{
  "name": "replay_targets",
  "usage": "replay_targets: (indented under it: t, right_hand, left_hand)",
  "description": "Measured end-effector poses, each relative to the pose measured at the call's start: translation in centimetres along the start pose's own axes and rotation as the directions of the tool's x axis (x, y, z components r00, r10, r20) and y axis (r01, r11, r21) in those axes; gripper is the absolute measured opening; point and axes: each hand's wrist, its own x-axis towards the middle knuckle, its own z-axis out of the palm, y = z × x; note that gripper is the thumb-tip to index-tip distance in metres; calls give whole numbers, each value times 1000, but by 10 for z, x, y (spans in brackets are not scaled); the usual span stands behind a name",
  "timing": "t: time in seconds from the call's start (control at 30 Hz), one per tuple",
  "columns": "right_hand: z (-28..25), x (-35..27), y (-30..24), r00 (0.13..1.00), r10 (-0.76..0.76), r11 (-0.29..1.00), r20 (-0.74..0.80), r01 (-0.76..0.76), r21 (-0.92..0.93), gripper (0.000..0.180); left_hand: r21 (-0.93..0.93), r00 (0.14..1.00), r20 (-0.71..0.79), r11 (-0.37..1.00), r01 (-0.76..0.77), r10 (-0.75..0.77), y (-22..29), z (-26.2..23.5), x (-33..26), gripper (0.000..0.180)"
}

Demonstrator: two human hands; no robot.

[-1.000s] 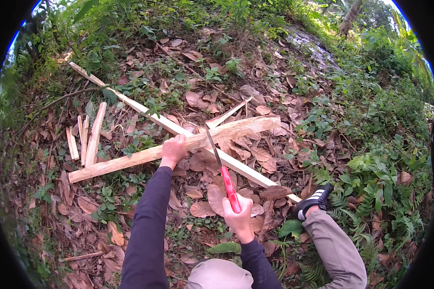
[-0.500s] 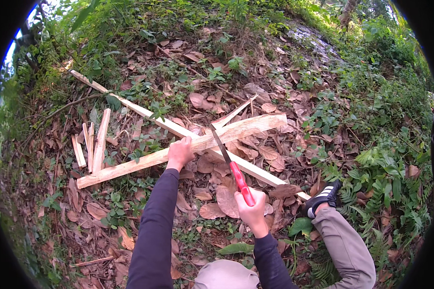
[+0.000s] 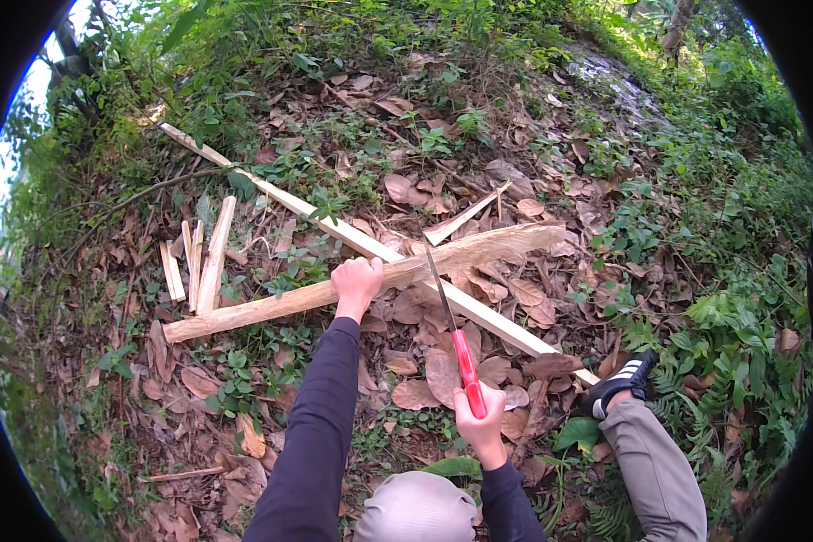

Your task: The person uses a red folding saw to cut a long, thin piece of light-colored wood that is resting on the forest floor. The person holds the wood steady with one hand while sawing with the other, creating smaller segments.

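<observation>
My left hand (image 3: 357,284) is closed around a long rough wooden plank (image 3: 262,311), gripping it left of the saw. The plank lies slantwise across a long pale batten (image 3: 501,329), crossing it near the middle. In my right hand (image 3: 481,423) is the red handle of a hand saw (image 3: 467,361). Its thin dark blade rests across the plank, right of my left hand, with the tip at the plank's far edge. How deep any cut goes is hard to make out.
Several short split wood pieces (image 3: 214,257) lie at the left. A wedge-shaped offcut (image 3: 465,215) sits just beyond the plank. Dry leaves (image 3: 415,395) and green plants cover the ground. My shoe (image 3: 621,379) is beside the batten's near right end.
The saw has been drawn back toward me, and its handle and my right hand are lower. My left hand keeps its grip on the plank. The whole view has shifted slightly.
</observation>
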Motion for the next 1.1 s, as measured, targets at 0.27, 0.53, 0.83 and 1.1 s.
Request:
replay_targets:
  t: [0.27, 0.53, 0.83, 1.1]
  right_hand:
    - [3, 12, -9, 999, -38, 999, 28, 39, -21, 26]
    - [-11, -31, -11, 1000, -5, 999, 27, 6, -37, 20]
    - [2, 6, 9, 999, 32, 999, 41, -31, -15, 21]
    - [8, 47, 8, 1000, -20, 999, -5, 20, -33, 28]
  left_hand:
    - [-75, 986, -108, 988, -137, 129, 6, 15, -7, 47]
    - [25, 989, -114, 995, -93, 95, 9, 19, -8, 45]
    - [-15, 972, -193, 990, -139, 133, 2, 24, -1, 44]
    - [53, 978, -79, 980, -190, 193, -1, 22, 4, 49]
